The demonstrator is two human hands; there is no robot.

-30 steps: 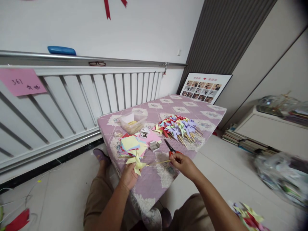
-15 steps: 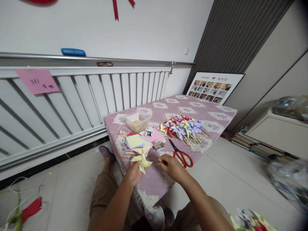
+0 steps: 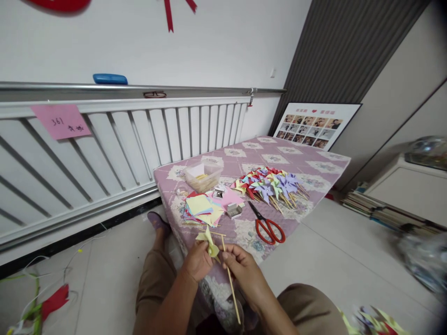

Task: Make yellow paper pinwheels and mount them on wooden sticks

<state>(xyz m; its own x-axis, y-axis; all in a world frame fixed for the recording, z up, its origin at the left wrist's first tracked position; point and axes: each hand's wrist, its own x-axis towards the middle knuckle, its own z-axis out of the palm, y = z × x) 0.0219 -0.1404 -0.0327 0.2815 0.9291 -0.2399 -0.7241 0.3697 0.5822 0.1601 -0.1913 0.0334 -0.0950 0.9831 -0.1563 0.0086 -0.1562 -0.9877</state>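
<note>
My left hand [image 3: 198, 261] pinches a pale yellow paper pinwheel [image 3: 210, 243], now seen partly side-on. Close on its right, my right hand [image 3: 242, 270] is closed on a thin wooden stick [image 3: 232, 288] that slants down toward my lap. Whether stick and pinwheel touch is unclear. Beyond my hands lies a stack of coloured paper squares [image 3: 199, 205], with a small grey box [image 3: 234, 211] beside it. Scissors with red handles [image 3: 270, 231] rest to the right. Further back are a clear plastic container of sticks [image 3: 202, 177] and a pile of finished pinwheels [image 3: 270, 186].
A flowered purple cloth covers the table [image 3: 244, 160]. Behind it runs a white radiator [image 3: 132, 149]. A photo board [image 3: 314, 125] leans at the far end. More pinwheels [image 3: 373, 321] are low at the right, and a red paper flower [image 3: 55, 301] is on the left floor.
My right hand has come down and now holds a stick. The pinwheel in my left hand has turned from facing the camera to partly side-on. The view has shifted slightly.
</note>
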